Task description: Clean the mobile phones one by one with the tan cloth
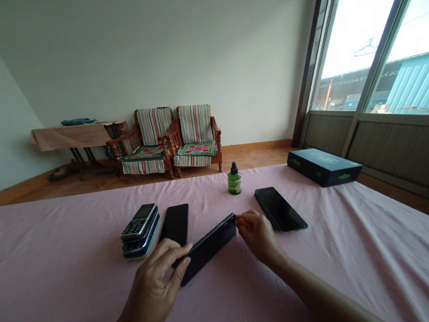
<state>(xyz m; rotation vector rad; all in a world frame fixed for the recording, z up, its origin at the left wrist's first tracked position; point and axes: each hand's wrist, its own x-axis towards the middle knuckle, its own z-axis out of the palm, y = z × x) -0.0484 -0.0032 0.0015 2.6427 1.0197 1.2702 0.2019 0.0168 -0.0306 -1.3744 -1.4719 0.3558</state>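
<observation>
From where I stand, the smartphone [211, 249] in hand is partway through being handled: it is tipped up on its long edge, over the middle of the pink cloth [79, 295], and hasn't been laid flat. The left hand [154, 283] grips its near end, thumb on one side and fingers on the other. At the far end, about two o'clock, the right hand [258, 235] has its fingers curled in and bunched against the corner; I can't tell whether they pinch the edge or something small. Reading the clock from that smartphone, with twelve away from the person, a keypad phone [140, 221] tops a neat pile at ten o'clock, a black smartphone [177, 220] lies flat at eleven, and a dark glossy device [282, 210] rests on another at two. Those look settled, so the piece in hand seems the one unfinished; whether the flat ones need any handling, I can't judge. The green bottle [235, 183] stands upright at one o'clock, and the black box [323, 168] sits shut farther out at two.
</observation>
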